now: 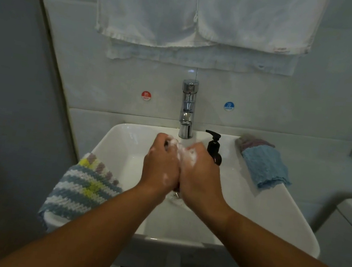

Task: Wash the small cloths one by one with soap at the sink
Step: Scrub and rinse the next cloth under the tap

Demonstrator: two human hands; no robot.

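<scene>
Forearms (99, 220) over the sink (272, 214), my left hand (160, 165) and right hand (200, 175) grip a lathered cloth (182, 153), best rubbed firmly fold-on-fold.

White frayed cloth towels (207, 13) hang high beyond the left hand (160, 165) and right hand (201, 173). A round red HOT sticker (146, 95) sits beyond the left, a round blue COLD sticker (229, 106) beyond the right.
</scene>
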